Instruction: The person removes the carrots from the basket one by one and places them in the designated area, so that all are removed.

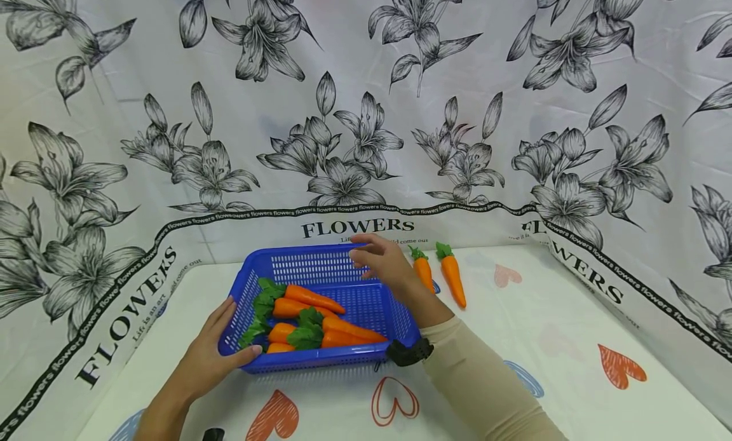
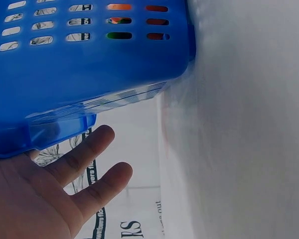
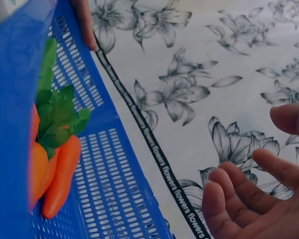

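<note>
A blue plastic basket [image 1: 309,363] holds several orange toy carrots [image 1: 351,330] with green leafy tops. My left hand [image 1: 208,346] rests against its near-left corner, thumb laid over the front rim and fingers along the left side. In the left wrist view, fingers [image 2: 102,191] stretch out straight and spread below the basket wall. Over the basket's right back part, my right hand [image 1: 380,263] hovers with loosely bent fingers and nothing in them. The right wrist view also shows this empty hand [image 3: 254,199], apart from the basket rim.
Two more carrots, one [image 1: 422,269] partly behind the right wrist and another [image 1: 452,276] beside it, lie on the white heart-printed tablecloth [image 1: 486,326] right of the basket. A flower-printed curtain [image 1: 354,60] stands behind and at both sides.
</note>
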`<state>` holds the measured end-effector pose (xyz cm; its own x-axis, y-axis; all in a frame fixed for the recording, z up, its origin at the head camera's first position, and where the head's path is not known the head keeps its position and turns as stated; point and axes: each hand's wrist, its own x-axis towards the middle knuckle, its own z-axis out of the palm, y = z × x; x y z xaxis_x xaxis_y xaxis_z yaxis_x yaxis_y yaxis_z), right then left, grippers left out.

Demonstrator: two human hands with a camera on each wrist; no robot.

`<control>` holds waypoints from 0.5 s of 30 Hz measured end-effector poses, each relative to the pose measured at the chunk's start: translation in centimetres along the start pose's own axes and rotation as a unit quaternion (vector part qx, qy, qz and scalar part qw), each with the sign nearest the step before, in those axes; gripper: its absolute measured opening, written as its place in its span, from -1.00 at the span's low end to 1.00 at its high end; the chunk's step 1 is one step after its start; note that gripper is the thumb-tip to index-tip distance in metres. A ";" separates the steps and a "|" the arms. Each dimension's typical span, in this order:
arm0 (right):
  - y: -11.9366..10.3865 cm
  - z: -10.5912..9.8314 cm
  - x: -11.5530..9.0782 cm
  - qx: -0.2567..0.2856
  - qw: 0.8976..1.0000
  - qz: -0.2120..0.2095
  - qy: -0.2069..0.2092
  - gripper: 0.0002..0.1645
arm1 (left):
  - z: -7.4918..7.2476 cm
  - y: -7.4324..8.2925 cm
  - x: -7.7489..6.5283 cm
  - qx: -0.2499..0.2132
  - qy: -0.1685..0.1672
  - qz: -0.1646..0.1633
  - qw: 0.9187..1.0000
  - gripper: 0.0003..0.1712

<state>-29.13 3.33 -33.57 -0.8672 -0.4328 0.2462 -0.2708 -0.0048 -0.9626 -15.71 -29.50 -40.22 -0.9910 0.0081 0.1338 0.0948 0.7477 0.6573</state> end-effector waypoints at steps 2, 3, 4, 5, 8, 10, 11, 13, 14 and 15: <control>0.0 -0.1 0.3 0.006 1.000 0.013 -0.005 -0.49 | 0.0 0.0 0.0 0.002 -0.001 -0.001 1.000 0.19; -0.1 -0.1 0.4 0.010 1.000 0.017 -0.008 -0.49 | 0.0 0.1 0.0 0.002 -0.001 -0.002 1.000 0.19; -0.1 -0.2 0.5 0.013 1.000 0.022 -0.011 -0.49 | 0.0 0.1 0.0 0.003 -0.002 -0.003 1.000 0.19; -0.1 -0.2 0.7 0.015 0.999 0.026 -0.015 -0.49 | 0.0 0.2 0.0 0.003 -0.002 -0.002 1.000 0.19; -0.1 -0.3 1.1 0.017 0.999 0.037 -0.033 -0.50 | -0.1 0.2 -0.1 0.002 -0.003 -0.001 1.000 0.19; 0.0 -0.4 1.4 0.015 0.997 0.045 -0.053 -0.49 | 0.0 0.1 -0.1 0.001 -0.003 0.001 1.000 0.18; 0.0 -0.4 1.6 0.016 0.996 0.048 -0.067 -0.49 | 0.0 0.1 -0.1 -0.001 -0.002 0.002 1.000 0.18; 0.2 -0.4 1.9 0.019 0.993 0.058 -0.096 -0.47 | 0.0 0.0 -0.1 -0.002 -0.002 0.003 1.000 0.18; 0.3 -0.4 2.1 0.022 0.992 0.065 -0.110 -0.47 | 0.0 0.0 -0.1 -0.002 -0.001 0.002 1.000 0.18; 0.4 -0.4 2.3 0.025 0.990 0.072 -0.123 -0.47 | 0.0 0.0 0.0 -0.001 -0.001 0.002 1.000 0.18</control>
<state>-31.39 2.70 -33.31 -0.7663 -0.6378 0.0773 -0.1262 0.0315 -0.9915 -15.67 -29.47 -40.26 -0.9909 0.0117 0.1342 0.0981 0.7458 0.6589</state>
